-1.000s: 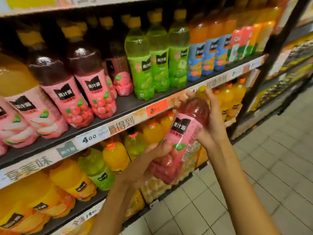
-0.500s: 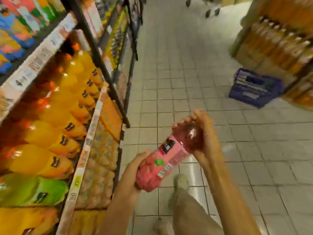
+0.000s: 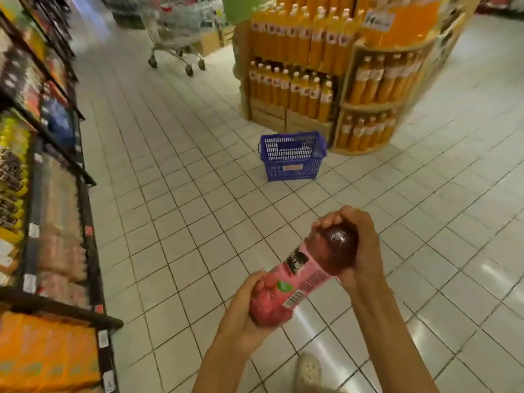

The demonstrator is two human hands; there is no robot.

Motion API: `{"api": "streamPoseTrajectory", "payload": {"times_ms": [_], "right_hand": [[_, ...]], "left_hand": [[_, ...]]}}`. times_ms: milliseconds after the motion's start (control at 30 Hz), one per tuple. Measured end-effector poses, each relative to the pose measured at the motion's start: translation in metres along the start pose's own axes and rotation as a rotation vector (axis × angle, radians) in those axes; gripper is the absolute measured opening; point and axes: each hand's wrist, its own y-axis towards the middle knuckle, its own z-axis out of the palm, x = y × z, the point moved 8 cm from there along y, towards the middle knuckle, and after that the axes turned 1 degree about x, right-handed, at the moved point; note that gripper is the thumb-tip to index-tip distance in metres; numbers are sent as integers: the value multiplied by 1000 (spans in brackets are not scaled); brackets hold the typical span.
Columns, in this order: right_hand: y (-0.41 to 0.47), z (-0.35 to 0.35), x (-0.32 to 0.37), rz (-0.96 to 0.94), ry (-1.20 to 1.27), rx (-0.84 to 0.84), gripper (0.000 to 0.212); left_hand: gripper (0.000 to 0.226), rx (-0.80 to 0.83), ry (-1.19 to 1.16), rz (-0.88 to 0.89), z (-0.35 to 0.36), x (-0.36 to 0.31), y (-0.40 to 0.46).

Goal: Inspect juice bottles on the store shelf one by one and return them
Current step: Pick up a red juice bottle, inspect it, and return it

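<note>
A juice bottle with a pink label and dark red juice lies tilted between both hands over the tiled aisle floor. My left hand grips its base end from below. My right hand curls over its top end, hiding the cap. The store shelf with its rows of drinks runs along the left edge, blurred, well away from the bottle.
A blue shopping basket stands on the floor ahead. Behind it rises a round display of orange juice bottles. A metal shopping cart is parked farther up the aisle. A light shoe shows below my arms.
The view has swung from the shelf to the open aisle. Both hands keep hold of the pink bottle, now over the floor rather than in front of the shelf.
</note>
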Motion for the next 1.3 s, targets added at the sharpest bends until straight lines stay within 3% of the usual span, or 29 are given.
{"api": "streamPoseTrajectory", "payload": {"times_ms": [100,200,367,467,700,800,867,967,1100,1200,1300], "right_hand": [[47,-2,32,-119,-178,99,19],[87,-20,47,-141,-254,78,17],[176,-58,59,-111,-202,4,11],[242,-83,55,-85,-167,-46,10],[420,-112,47,54,-103,-146,12],[497,-123,50,56,-79,-165,13],[547,-136,49,108,-90,-186,22],[623,-172,32,261,-111,-256,21],[735,-229,-12,483,-103,-400,41],[822,-266,-41,569,-124,-423,24],[904,-305,-68,661,-186,-435,25]], "left_hand": [[11,30,-66,-34,49,-19,38],[8,-37,-5,-33,76,-43,78],[15,-18,91,24,131,-105,159],[7,6,136,45,162,-146,220],[11,-89,266,63,233,-260,358],[31,-89,365,84,270,-316,421],[35,-92,438,84,296,-346,461],[22,-130,508,107,325,-391,523],[15,-246,558,141,349,-446,632],[15,-303,554,121,364,-479,718],[23,-366,551,140,370,-512,802]]}}
